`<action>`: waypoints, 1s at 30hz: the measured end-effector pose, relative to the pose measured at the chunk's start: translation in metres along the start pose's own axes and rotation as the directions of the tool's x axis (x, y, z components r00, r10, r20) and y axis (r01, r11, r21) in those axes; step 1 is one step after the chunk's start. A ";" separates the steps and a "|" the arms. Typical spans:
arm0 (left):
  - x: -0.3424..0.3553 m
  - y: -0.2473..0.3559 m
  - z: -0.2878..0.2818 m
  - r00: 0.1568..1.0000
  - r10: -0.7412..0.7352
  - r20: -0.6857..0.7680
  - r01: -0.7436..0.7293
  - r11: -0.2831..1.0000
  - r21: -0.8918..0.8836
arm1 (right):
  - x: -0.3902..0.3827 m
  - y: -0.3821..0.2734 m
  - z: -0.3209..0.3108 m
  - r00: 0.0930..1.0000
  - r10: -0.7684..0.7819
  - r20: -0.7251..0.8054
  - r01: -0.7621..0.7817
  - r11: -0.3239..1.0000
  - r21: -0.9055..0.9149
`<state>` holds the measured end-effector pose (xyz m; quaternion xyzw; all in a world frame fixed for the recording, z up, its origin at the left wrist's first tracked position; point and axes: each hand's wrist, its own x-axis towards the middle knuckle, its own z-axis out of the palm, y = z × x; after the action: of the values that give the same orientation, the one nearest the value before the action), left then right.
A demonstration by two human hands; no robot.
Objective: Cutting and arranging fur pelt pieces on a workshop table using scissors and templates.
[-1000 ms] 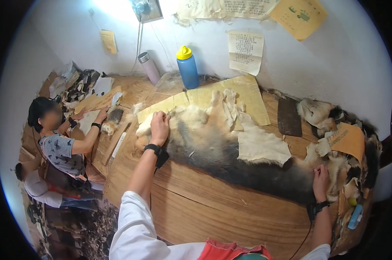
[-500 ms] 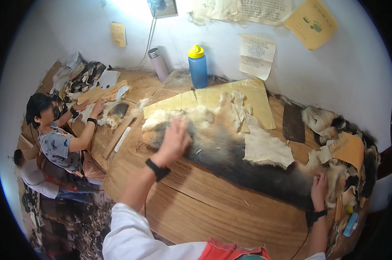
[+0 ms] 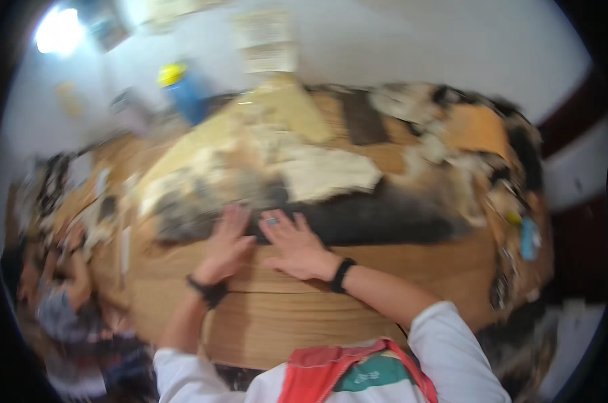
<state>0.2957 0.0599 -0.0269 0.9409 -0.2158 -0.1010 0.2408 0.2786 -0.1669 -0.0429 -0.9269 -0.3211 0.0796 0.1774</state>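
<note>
A long fur pelt [image 3: 384, 218], dark grey to black with paler cream and tan parts, lies across the wooden table [image 3: 304, 309]. On its near dark edge, left of the middle, my left hand [image 3: 228, 245] rests with its fingers stretched out. Close beside it, my right hand [image 3: 294, 245] lies flat on the same fur, fingers spread, a ring on one of them. Neither hand grips anything. Partly over the pelt's far side spreads a cream piece of hide [image 3: 327, 171], bare skin up. The picture is blurred by motion.
Yellow board [image 3: 297, 107] lies under the pelt's far side. Behind it stand a blue bottle with a yellow lid [image 3: 185, 97] and a pinkish flask [image 3: 130, 113]. Fur scraps and an orange paper piece [image 3: 477, 129] crowd the right end. A co-worker [image 3: 68, 295] works at left.
My view has swung to the right. My left hand has come down onto the fur, and my right hand has left the pelt's right end and now lies beside the left.
</note>
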 end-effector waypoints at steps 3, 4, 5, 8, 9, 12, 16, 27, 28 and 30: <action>-0.010 -0.029 -0.027 0.934 -0.356 -0.033 0.350 0.892 0.285 | -0.035 0.028 -0.006 0.995 0.077 -0.061 -0.073 0.995 0.065; -0.037 -0.086 -0.032 0.962 -0.226 -0.154 0.256 0.942 0.216 | -0.046 0.035 -0.015 0.992 0.106 -0.069 -0.102 0.993 0.056; -0.040 -0.106 -0.042 0.922 -0.363 -0.133 0.386 0.885 0.260 | -0.061 0.049 -0.023 0.982 0.180 -0.054 -0.178 0.983 0.037; -0.045 -0.126 -0.050 0.895 -0.422 -0.144 0.444 0.819 0.362 | -0.115 0.093 -0.032 0.922 0.373 -0.105 -0.379 0.924 -0.047; -0.048 -0.140 -0.055 0.884 -0.443 -0.152 0.467 0.808 0.360 | -0.134 0.105 -0.038 0.894 0.431 -0.122 -0.443 0.892 -0.093; -0.043 -0.142 -0.051 0.859 -0.486 -0.160 0.508 0.775 0.376 | -0.205 0.152 -0.062 0.782 0.609 -0.135 -0.623 0.751 -0.220; -0.038 -0.140 -0.042 0.856 -0.493 -0.157 0.511 0.763 0.395 | -0.245 0.192 -0.072 0.689 0.692 -0.217 -0.724 0.672 -0.157; 0.006 -0.037 -0.044 0.936 -0.340 -0.091 0.352 0.885 0.305 | -0.232 0.202 -0.116 0.729 0.672 -0.129 -0.679 0.734 -0.008; 0.008 -0.026 -0.047 0.944 -0.328 -0.030 0.324 0.906 0.271 | -0.220 0.204 -0.120 0.748 0.651 -0.133 -0.657 0.754 -0.009; 0.015 -0.019 -0.053 0.952 -0.300 -0.053 0.303 0.914 0.270 | -0.197 0.210 -0.129 0.767 0.615 -0.181 -0.639 0.758 -0.130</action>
<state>0.3313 0.0900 0.0079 0.9876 -0.0789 -0.1011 0.0907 0.2779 -0.4789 0.0035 -0.9961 0.0143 0.0455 0.0743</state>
